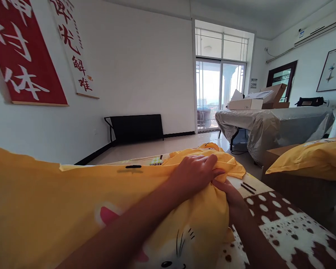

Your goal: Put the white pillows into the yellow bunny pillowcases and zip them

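Note:
A large yellow duvet cover [72, 209] with a cartoon animal print spreads across the foreground and bunches up in the middle. My left hand [194, 172] reaches across and is closed on a gathered edge of it. Close against the left, my right hand [231, 194] also grips the bunched cloth, its thumb and fingers partly hidden by folds. Below the cover lies a brown and cream patterned blanket [282, 220]. Another fold of yellow cloth lies just beyond my hands.
At the right, a yellow pillow [310, 158] rests on a cardboard box [280, 186]. A plastic-draped table [268, 123] behind holds open cartons [246, 104] and a black bag [310, 101]. A black folded frame [137, 128] leans against the far wall.

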Action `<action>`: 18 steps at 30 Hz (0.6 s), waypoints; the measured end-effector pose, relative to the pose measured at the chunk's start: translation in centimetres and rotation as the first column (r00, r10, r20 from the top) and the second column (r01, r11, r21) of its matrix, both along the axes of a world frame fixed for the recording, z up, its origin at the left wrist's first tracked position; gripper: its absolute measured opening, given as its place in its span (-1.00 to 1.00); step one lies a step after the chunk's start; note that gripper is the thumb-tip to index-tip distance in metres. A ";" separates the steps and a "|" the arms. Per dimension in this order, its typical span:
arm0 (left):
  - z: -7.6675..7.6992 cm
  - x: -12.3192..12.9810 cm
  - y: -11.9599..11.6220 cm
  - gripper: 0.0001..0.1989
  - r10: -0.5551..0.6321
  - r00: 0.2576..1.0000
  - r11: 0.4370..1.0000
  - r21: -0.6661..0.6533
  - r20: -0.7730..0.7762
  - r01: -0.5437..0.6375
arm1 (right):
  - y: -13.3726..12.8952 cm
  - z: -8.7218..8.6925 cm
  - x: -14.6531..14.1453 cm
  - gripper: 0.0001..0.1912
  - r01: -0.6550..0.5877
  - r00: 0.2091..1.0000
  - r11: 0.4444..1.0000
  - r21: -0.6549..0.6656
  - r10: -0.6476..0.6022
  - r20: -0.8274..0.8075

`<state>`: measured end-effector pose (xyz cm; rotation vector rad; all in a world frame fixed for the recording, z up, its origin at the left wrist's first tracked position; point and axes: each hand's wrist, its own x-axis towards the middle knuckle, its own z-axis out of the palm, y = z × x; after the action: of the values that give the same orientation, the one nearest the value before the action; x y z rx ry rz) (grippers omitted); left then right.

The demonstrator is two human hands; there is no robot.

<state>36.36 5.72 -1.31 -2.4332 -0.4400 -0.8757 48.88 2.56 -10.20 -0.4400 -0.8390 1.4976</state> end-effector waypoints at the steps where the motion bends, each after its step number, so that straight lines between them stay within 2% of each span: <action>1: 0.0 0.0 0.0 -0.58 -0.004 1.000 1.000 -0.017 -0.006 0.004 | 0.0 0.0 0.0 -0.45 0.001 1.000 1.000 -0.002 -0.001 -0.005; 3: 0.2 -0.1 -0.2 -0.57 0.050 0.998 0.997 -0.056 -0.042 -0.053 | 0.0 -0.1 0.2 -0.43 0.008 1.000 1.000 0.000 -0.008 0.002; 6: 0.7 -0.2 -0.8 -0.49 0.219 0.969 0.966 -0.115 -0.116 -0.232 | 0.1 -0.2 0.9 -0.47 0.067 0.995 0.998 0.018 -0.068 0.079; 8: 1.1 -0.3 -1.2 -0.39 0.297 0.939 0.935 -0.148 -0.176 -0.323 | 0.3 -0.4 1.4 -0.53 0.169 0.967 0.983 0.068 -0.179 0.181; 10: 1.3 -0.4 -1.5 -0.31 0.316 0.919 0.917 -0.175 -0.235 -0.360 | 0.6 -0.6 1.8 -0.63 0.293 0.892 0.935 0.198 -0.342 0.296; 12: 1.3 -0.5 -1.5 -0.31 0.286 0.920 0.925 -0.176 -0.267 -0.338 | 0.9 -0.8 2.1 -0.73 0.352 0.795 0.856 0.378 -0.486 0.363; 14: 1.0 -0.6 -1.5 -0.43 0.216 0.938 0.960 -0.115 -0.272 -0.255 | 1.0 -0.9 2.2 -0.73 0.369 0.735 0.792 0.487 -0.569 0.369; 16: 0.7 -0.7 -1.4 -0.64 0.125 0.958 0.991 -0.006 -0.259 -0.131 | 1.0 -0.8 2.3 -0.74 0.389 0.739 0.795 0.465 -0.571 0.359; 18: 0.4 -0.7 -1.3 -0.76 0.036 0.977 0.997 0.079 -0.209 -0.020 | 0.9 -0.7 2.5 -0.74 0.366 0.808 0.859 0.359 -0.484 0.335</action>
<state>35.67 4.43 -0.88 -2.4105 -0.3555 -0.6033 51.34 3.41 -10.93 -0.7013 -1.1770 0.8506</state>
